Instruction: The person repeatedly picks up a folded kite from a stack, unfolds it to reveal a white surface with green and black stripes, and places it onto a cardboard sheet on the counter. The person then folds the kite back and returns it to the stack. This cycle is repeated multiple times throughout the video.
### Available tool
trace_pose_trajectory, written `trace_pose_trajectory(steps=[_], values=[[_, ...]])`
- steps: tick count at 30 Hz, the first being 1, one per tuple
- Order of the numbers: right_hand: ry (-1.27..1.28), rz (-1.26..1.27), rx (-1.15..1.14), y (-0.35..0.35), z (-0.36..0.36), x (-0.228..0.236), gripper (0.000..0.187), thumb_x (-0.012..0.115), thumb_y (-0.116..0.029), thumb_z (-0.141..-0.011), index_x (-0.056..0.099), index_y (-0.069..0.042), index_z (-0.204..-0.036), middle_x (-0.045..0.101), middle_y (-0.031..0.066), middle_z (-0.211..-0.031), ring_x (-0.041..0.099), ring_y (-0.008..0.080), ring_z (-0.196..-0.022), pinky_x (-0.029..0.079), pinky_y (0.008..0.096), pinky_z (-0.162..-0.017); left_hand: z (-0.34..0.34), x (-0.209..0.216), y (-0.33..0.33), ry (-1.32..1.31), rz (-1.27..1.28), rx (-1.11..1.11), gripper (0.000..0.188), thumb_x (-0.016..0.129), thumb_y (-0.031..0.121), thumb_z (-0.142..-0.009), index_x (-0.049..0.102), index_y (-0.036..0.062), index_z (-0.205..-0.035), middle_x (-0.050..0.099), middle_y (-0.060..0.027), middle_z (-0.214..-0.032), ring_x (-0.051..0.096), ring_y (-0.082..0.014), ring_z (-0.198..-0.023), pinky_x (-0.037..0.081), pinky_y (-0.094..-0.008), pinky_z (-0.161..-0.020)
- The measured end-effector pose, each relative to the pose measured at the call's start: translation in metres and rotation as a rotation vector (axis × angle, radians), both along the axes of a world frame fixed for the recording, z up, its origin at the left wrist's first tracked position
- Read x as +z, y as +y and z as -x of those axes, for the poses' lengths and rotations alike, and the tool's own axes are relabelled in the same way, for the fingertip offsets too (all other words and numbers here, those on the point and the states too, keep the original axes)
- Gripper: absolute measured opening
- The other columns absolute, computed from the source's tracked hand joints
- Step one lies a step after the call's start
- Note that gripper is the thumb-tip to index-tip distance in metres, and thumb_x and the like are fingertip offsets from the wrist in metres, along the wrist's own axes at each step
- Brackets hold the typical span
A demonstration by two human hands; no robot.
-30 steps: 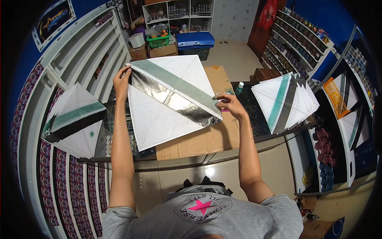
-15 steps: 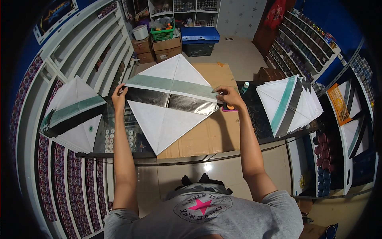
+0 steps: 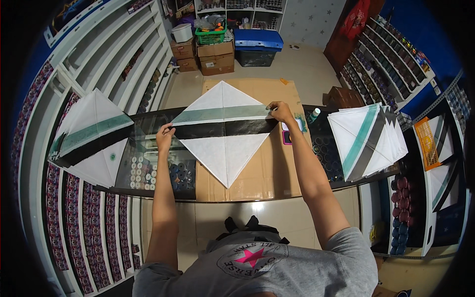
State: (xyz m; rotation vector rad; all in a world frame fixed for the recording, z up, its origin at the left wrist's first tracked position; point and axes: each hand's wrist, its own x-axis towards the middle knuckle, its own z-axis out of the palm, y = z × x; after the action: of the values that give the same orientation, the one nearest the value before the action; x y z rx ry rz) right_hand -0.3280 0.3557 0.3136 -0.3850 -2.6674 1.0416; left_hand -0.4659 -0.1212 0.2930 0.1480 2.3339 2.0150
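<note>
A white diamond-shaped kite (image 3: 225, 148) with a green and a black band lies flat on a brown cardboard sheet (image 3: 269, 168) on the glass counter. My left hand (image 3: 165, 136) pinches the kite's left corner. My right hand (image 3: 280, 112) grips its right corner. Both arms are stretched out over the counter, holding the kite spread between them.
A stack of similar kites (image 3: 368, 138) rests on the counter at the right, another kite (image 3: 91, 136) at the left. A small bottle (image 3: 313, 115) and a pink pad (image 3: 287, 136) sit beside my right hand. Shelves line both sides; boxes (image 3: 203, 52) and a blue crate (image 3: 258, 42) stand behind.
The kite, held up and tilted a second ago, has been lowered and laid flat on the cardboard, with both hands still on its side corners.
</note>
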Motion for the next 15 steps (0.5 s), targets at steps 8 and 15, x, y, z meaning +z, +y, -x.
trace_pose_trajectory(steps=[8,15], values=[[-0.13,-0.061,-0.113,0.004,0.027,-0.039,0.033,0.07,-0.008,-0.066,0.073,-0.014,-0.098,0.073,0.01,-0.098,0.068,0.0262,-0.096,0.051,0.0364,-0.086,0.007,-0.043,0.005,0.019,0.117,0.023,0.025,0.07,-0.001,-0.081,0.068,0.0047,-0.106,0.041,0.008,-0.067,0.038,-0.004,-0.062,0.033,-0.0199,-0.06],[-0.066,-0.06,-0.122,0.005,0.026,-0.049,0.03,0.067,-0.007,-0.068,0.073,-0.014,-0.097,0.071,0.0112,-0.097,0.067,0.0278,-0.097,0.05,0.0407,-0.086,0.002,-0.065,0.005,0.159,0.375,0.033,0.03,0.075,0.012,-0.08,0.068,0.0133,-0.108,0.049,0.0018,-0.065,0.045,-0.0091,-0.058,0.041,-0.0253,-0.063]])
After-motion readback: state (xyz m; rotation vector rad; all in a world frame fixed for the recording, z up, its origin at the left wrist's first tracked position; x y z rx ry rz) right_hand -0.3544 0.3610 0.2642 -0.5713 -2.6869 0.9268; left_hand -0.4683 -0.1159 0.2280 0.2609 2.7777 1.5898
